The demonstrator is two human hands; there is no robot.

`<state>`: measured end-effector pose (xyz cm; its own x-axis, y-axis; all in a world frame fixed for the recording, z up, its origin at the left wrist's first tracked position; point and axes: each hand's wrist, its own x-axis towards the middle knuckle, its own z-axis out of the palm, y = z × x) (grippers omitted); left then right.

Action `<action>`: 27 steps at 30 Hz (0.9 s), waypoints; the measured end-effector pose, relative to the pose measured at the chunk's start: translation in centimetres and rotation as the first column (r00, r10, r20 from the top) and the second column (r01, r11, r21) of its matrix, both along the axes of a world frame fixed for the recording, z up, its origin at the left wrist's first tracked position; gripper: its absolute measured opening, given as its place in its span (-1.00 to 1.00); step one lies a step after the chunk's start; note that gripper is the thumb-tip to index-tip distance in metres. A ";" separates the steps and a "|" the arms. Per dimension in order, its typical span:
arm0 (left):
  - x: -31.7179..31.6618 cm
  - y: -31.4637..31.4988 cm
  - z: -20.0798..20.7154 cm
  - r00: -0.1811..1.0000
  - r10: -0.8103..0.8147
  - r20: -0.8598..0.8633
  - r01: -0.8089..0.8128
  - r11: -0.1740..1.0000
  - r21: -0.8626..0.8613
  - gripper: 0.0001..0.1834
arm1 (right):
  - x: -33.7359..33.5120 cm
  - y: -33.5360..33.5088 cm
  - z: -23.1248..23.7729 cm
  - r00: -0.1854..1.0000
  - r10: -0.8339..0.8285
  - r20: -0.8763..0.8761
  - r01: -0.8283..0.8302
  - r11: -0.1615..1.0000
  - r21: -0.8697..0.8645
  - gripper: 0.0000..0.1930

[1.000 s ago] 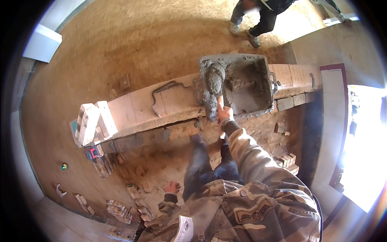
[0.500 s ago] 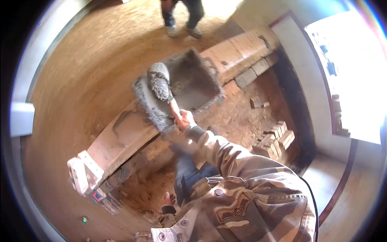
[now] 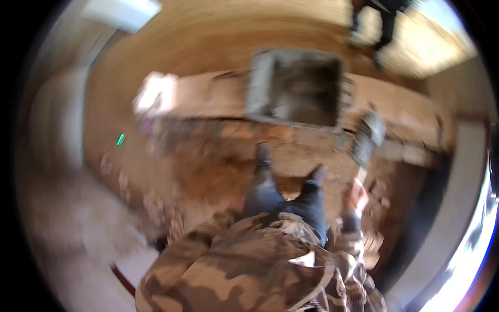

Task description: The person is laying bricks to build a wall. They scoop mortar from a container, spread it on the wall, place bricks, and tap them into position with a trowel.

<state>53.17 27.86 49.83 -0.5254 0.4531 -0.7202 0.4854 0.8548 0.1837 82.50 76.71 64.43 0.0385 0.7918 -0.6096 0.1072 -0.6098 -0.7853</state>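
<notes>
My right hand (image 3: 356, 197) is closed round the handle of a trowel (image 3: 369, 136). Its blade is coated with grey mortar and hovers over the near edge of the plank, to the right of the mortar tub. The grey mortar tub (image 3: 258, 86), square with mortar smeared on its walls, rests on the long wooden plank (image 3: 202, 96) ahead of me. My left sleeve (image 3: 221, 218) lies near my left thigh; the left hand at its end is too blurred and hidden for its fingers to show.
Pale bricks (image 3: 156, 93) stand on the plank's left end. More bricks (image 3: 372, 244) are stacked low beside my right arm. Someone's dark-trousered legs (image 3: 385, 28) stand beyond the plank at the far right. A white wall (image 3: 449, 208) bounds the right side.
The trowel has come out from above the tub and swung right with my right hand. My view has turned, so the plank now runs nearly level. The picture is blurred.
</notes>
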 end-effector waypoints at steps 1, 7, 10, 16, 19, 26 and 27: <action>0.0 -1.0 1.4 0.999 0.043 -0.015 -0.040 0.987 0.157 -0.58 | 1.4 -0.9 1.6 1.000 0.018 -0.014 -0.019 0.999 -0.044 -0.68; 9.0 5.3 4.1 0.993 0.064 -0.096 -0.074 0.993 -0.095 -0.64 | 10.8 -2.1 8.1 0.936 0.052 0.349 -0.021 0.996 -0.090 -0.38; 10.7 10.3 5.8 0.946 -0.325 0.017 0.323 0.933 -0.161 -0.72 | 16.6 -2.3 7.6 0.926 0.047 0.375 -0.024 0.998 -0.066 -0.34; 10.5 10.2 6.4 0.988 -0.142 0.051 0.146 0.985 -0.089 -0.69 | 14.8 -6.7 10.9 0.926 0.055 0.373 -0.069 0.997 0.024 -0.36; 9.9 10.9 10.1 0.916 0.380 0.127 -0.380 0.925 -0.026 -0.56 | 14.4 -8.6 9.4 0.877 0.184 0.444 -0.236 0.970 0.065 -0.38; 9.8 -10.7 1.9 0.895 0.443 0.055 -0.446 0.880 0.166 -0.51 | 6.0 -15.8 -0.5 0.674 0.605 0.424 -0.661 0.750 -0.020 -0.37; 7.4 -9.6 1.3 0.910 0.407 0.080 -0.414 0.876 0.249 -0.52 | 6.6 -14.8 -3.6 0.677 0.568 0.468 -0.673 0.736 0.079 -0.35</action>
